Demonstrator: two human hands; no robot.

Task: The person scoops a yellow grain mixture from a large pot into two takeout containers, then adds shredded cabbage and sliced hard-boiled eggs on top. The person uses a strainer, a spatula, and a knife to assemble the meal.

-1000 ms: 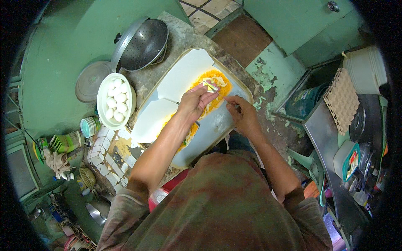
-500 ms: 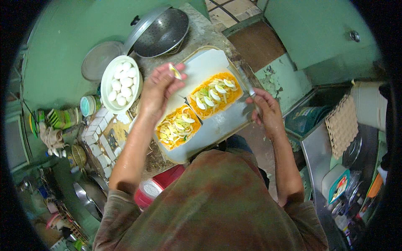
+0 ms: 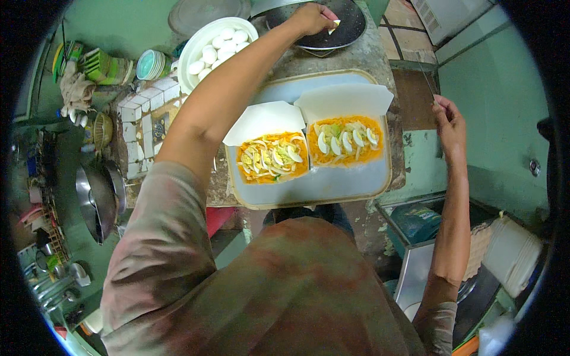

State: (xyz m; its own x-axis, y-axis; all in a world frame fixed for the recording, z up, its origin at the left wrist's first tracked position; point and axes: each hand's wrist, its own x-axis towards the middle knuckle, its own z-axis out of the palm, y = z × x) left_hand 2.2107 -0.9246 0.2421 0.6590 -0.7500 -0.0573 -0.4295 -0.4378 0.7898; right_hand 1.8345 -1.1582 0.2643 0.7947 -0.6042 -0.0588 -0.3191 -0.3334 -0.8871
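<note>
My left hand (image 3: 313, 19) reaches out over the dark wok (image 3: 351, 29) at the far edge of the counter. A small wedge of boiled egg (image 3: 335, 26) is pinched in its fingertips. Off to the right, clear of the counter, my right hand (image 3: 450, 124) grips a thin knife (image 3: 427, 83), blade pointing away. Between my arms lies a large tray (image 3: 261, 197) with two open white boxes. Orange noodles topped with egg wedges in a row fill the right box (image 3: 345, 141); the left box (image 3: 271, 158) has noodles with scattered egg pieces.
A white bowl (image 3: 186, 59) of peeled boiled eggs (image 3: 209, 56) stands beyond my left forearm. Behind it leans a round grey lid (image 3: 208, 13). Stacked small bowls (image 3: 152, 64) and green containers (image 3: 107, 68) sit at the left. A metal-topped surface (image 3: 412, 270) lies at lower right.
My left hand has moved away and right with the egg wedge, from beside the boxes to over the wok. My right hand has swung out to the right with the knife. The view has turned.
</note>
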